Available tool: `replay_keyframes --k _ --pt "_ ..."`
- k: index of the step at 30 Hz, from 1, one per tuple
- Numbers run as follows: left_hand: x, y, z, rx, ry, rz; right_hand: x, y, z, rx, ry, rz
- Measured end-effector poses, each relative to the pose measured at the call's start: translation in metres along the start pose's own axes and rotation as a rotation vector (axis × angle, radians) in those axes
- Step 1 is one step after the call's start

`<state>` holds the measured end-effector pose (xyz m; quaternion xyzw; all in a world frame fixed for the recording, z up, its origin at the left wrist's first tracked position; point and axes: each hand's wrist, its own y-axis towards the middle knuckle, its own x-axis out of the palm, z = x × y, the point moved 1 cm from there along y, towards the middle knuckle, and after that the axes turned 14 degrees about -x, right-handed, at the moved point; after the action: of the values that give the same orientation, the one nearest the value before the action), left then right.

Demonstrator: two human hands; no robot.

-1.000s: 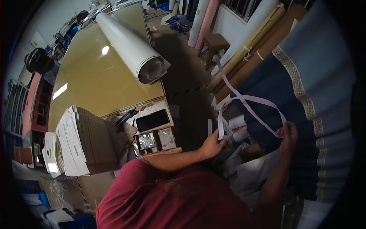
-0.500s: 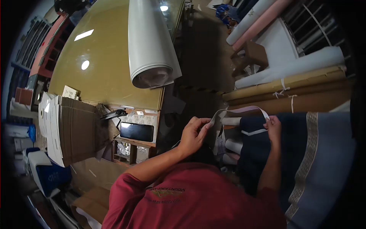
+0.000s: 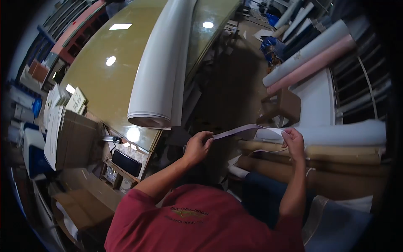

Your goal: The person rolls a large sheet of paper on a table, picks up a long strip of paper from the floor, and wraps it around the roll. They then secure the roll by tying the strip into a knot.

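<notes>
A narrow pale strip [image 3: 238, 131] of flexible material spans the space between my two hands in a shallow arch. One end is pinched in the fingers of my left hand [image 3: 197, 148]. The fingers of my right hand [image 3: 294, 143] are closed on the strip's other side, and a loose tail hangs from there, curving back to the left. Both hands are held in front of my body, past the near corner of the table. Behind my right hand lie wrapped rolls, a whitish one [image 3: 357, 133] and a brown one [image 3: 344, 154].
A big white roll [image 3: 157, 80] lies on the glossy table [image 3: 100, 84]. By its near corner are a phone [image 3: 126, 163] and a stack of cardboard [image 3: 77, 140]. Blue fabric [image 3: 264, 195] is at lower right; a brown box [image 3: 283, 105] and a pink roll [image 3: 312, 63] stand beyond.
The view has turned and shifted. My hands have drawn slightly further apart, and the strip arches less, with a loose tail at my right hand. Both hands keep their hold.
</notes>
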<state>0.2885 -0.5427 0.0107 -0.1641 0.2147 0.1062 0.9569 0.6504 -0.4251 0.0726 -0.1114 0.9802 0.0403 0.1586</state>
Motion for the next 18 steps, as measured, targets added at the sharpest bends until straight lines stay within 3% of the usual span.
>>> replay_keyframes --k 1,5,8,11,18 --pt "0.005 0.01 -0.006 -0.009 0.098 0.04 0.005 0.023 -0.011 0.011 0.026 -0.1" --pt "0.043 0.089 -0.041 0.041 -0.006 0.143 0.027 0.103 -0.073 -0.129 0.354 -0.166" --pt "0.062 0.15 -0.032 -0.165 -0.12 -0.027 0.03 0.174 -0.137 -0.167 0.448 -0.167" --pt "0.079 0.208 -0.034 -0.206 -0.21 -0.168 0.026 0.248 -0.174 -0.212 0.485 -0.23" --pt "0.09 0.303 -0.002 -0.149 -0.581 -0.035 0.055 0.368 -0.216 -0.308 0.685 -0.634"
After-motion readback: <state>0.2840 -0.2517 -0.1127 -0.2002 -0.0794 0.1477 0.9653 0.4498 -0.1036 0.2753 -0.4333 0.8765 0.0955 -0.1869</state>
